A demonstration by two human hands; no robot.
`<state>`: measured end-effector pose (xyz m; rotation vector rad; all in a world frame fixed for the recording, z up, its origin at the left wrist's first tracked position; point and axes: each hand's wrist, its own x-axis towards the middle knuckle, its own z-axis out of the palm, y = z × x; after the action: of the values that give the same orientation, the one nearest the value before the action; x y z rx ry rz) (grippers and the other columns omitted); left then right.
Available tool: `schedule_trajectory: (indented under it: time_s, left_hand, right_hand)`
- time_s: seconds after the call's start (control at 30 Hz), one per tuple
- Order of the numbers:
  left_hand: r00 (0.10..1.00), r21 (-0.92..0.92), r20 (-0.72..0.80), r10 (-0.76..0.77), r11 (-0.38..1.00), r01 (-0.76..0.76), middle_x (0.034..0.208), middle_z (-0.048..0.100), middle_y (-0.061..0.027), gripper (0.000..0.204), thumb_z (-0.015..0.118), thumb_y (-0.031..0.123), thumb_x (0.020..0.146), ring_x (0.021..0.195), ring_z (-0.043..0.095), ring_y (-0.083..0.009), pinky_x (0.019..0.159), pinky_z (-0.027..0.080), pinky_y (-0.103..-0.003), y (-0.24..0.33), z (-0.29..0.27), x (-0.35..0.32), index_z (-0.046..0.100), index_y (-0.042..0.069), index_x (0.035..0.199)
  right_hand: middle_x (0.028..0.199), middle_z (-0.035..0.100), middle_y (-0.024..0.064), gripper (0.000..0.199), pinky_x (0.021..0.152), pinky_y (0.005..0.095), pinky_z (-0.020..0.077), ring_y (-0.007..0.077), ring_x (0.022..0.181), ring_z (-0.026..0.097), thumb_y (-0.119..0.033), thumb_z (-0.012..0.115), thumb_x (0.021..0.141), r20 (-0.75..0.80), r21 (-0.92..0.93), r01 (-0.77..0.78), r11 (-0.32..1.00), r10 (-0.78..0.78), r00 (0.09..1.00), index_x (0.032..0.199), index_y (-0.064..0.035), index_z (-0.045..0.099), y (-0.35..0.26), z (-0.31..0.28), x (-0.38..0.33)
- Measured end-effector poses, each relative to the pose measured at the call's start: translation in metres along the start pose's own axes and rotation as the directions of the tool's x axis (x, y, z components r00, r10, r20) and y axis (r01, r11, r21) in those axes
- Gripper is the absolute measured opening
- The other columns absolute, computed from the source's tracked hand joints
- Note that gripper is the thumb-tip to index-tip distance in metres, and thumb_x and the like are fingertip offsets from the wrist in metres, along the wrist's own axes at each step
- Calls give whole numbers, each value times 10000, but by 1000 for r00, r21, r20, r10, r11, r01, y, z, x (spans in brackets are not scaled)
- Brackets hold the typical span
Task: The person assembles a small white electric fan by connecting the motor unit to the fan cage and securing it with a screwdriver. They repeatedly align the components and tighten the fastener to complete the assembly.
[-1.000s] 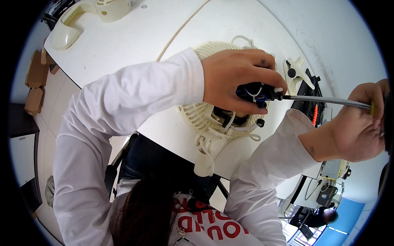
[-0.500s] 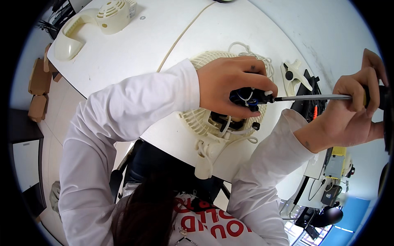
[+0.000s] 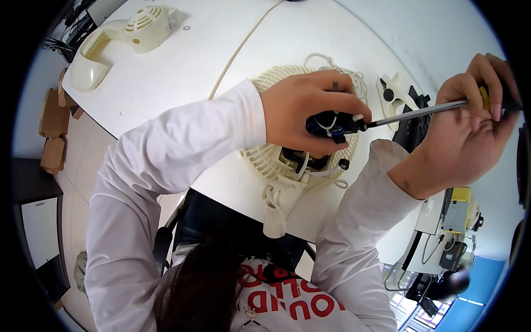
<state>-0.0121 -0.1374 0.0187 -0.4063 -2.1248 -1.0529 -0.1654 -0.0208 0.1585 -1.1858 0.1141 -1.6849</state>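
Observation:
My left hand (image 3: 307, 108) is closed round a black fan motor (image 3: 321, 126) with blue and white wires, tilted over an off-white fan grille (image 3: 260, 160). At the right, my right hand (image 3: 456, 138) is closed on a long screwdriver (image 3: 415, 114) with a dark and yellow handle. Its tip meets the right end of the motor, at or beside a small white knob; exact contact cannot be told. More dark parts and a white cord show under my left hand. The fan's off-white neck (image 3: 274, 207) points toward me from the grille.
An off-white curved housing (image 3: 146, 30) lies at the far left of the white table (image 3: 166, 77), near a small washer (image 3: 186, 27). A coiled white cable (image 3: 354, 80) rests behind the grille. An off-white bracket with a black knob (image 3: 389, 95) sits beside a black tray at right.
My right hand has turned and its fingers have shifted on the screwdriver. The shaft now slopes upward to the right, where before it lay nearly level. My left hand keeps hold of the motor.

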Motion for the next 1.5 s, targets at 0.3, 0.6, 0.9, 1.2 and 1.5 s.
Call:
schedule_trajectory:
  time_s: [0.3, 0.6, 0.9, 1.2, 1.5]
  left_hand:
    - [998, 81, -2, 63, 995, -63, 1048, 600, -128, 471, 788, 101, 716, 962, 595, -265, 843, 493, -349, 1, -3, 0, 625, 28, 1151]
    - [997, 78, 8, 81, 994, -82, 1052, 602, -125, 483, 791, 82, 715, 979, 595, -258, 874, 487, -348, 1, -2, -1, 615, 21, 1161]
    - [998, 73, 23, 50, 996, -51, 1057, 590, -128, 486, 792, 89, 715, 968, 597, -260, 871, 490, -345, 3, -3, -1, 614, 20, 1162]
    - [999, 31, 32, 21, 999, -22, 1067, 578, -134, 484, 795, 106, 724, 966, 599, -266, 876, 493, -350, 1, -4, 0, 613, 29, 1166]
    - [999, 28, 33, 21, 999, -22, 1063, 573, -134, 491, 803, 113, 719, 956, 601, -263, 868, 498, -350, 1, -4, 0, 614, 28, 1164]
  right_hand:
    - [924, 528, 9, 201, 770, 324, 464, 91, 850, 528, -248, 534, 969, 10, -142, 51, 989, -50, 999, 1056, -73, 488, 0, 0, -6]
    - [912, 525, 9, 200, 733, 309, 441, 88, 814, 509, -257, 499, 980, -12, -194, 56, 979, -59, 998, 1039, -66, 488, 1, 1, -15]
    - [899, 522, 9, 211, 695, 294, 418, 86, 779, 489, -266, 463, 992, -12, -209, 64, 976, -67, 998, 1022, -59, 489, 3, -2, -14]
    - [887, 520, 9, 232, 658, 279, 394, 83, 744, 470, -275, 428, 1003, -6, -218, 72, 973, -75, 997, 1006, -52, 489, 4, -5, -10]
    - [874, 517, 9, 260, 620, 264, 371, 80, 708, 450, -285, 392, 1015, 5, -224, 75, 972, -76, 997, 989, -45, 490, 4, -7, -6]
